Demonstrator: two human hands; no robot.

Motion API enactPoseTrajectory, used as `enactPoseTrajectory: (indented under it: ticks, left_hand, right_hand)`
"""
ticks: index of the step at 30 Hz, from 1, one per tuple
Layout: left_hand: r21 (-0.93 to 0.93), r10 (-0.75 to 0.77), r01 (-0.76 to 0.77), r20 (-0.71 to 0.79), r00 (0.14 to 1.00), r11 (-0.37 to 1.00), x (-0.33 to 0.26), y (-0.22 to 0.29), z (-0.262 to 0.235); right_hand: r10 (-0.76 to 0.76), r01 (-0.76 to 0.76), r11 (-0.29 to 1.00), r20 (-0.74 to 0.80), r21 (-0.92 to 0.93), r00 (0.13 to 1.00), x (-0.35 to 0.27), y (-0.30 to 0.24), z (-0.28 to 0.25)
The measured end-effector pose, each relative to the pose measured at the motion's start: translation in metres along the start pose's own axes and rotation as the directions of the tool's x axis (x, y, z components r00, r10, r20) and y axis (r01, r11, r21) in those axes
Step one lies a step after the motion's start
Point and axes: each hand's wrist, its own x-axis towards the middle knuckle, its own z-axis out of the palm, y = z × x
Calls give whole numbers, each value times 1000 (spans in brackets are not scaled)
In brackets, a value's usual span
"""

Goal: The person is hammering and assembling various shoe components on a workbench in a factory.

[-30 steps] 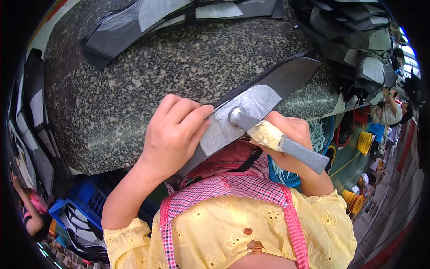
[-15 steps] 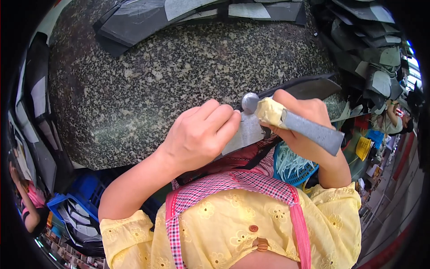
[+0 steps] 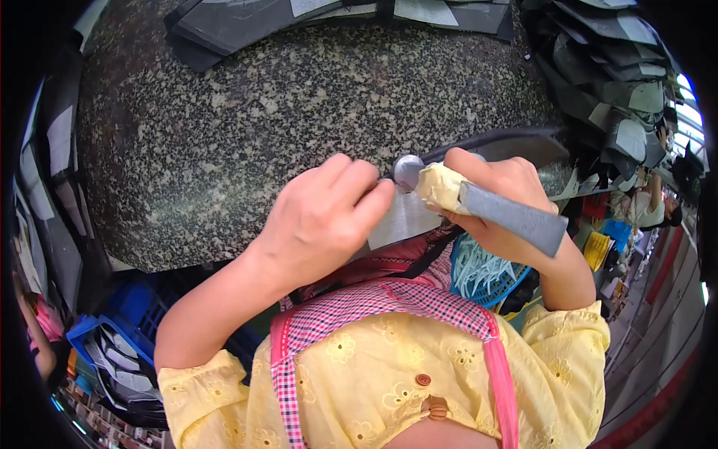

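My right hand (image 3: pixel 497 183) grips a hammer (image 3: pixel 516 215) by the middle, where yellowish tape is wrapped. Its round metal face points left, towards the fingertips of my left hand, and its long flat end points to the lower right. A dark, leather-like piece (image 3: pixel 523 148) with a pale grey patch lies at the near edge of the stone slab (image 3: pixel 299 105), partly under my right hand. My left hand (image 3: pixel 321 209) is closed, thumb and fingers pinched at the edge of this piece just left of the hammer face. The pinched part is hidden.
Stacked dark pieces (image 3: pixel 232 30) lie along the slab's far edge. More pile up on the right (image 3: pixel 613 67) and left (image 3: pixel 67 194). A blue basket of pale strips (image 3: pixel 482 273) stands below the near edge; a blue crate (image 3: pixel 112 352) sits at lower left. Other people are nearby.
Both hands and the hammer have shifted slightly left. The hammer face is now closer to my left fingertips. The whole view has also moved a little.
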Motion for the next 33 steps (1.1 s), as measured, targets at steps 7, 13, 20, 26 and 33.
enactPoseTrajectory:
  ticks: [7,13,20,26,33]
  left_hand:
    - [-91,19,-28,-102,995,995,-2,-8,8]
    - [3,102,-102,-89,991,995,8,-5,9]
    - [-198,-45,37,-34,998,980,2,-17,0]
    - [185,146,-141,-11,989,973,-2,-14,-5]
    - [6,79,-79,75,994,997,-1,-30,-19]
  right_hand:
    - [30,-20,999,-211,50,977,-2,4,-22]
    - [50,-29,997,-312,69,949,-12,-14,-11]
    - [18,-17,1000,-137,9,990,2,3,-5]
    - [91,-49,986,-264,160,960,-7,-24,-17]
    - [13,-14,993,-11,-119,1000,6,-17,-8]
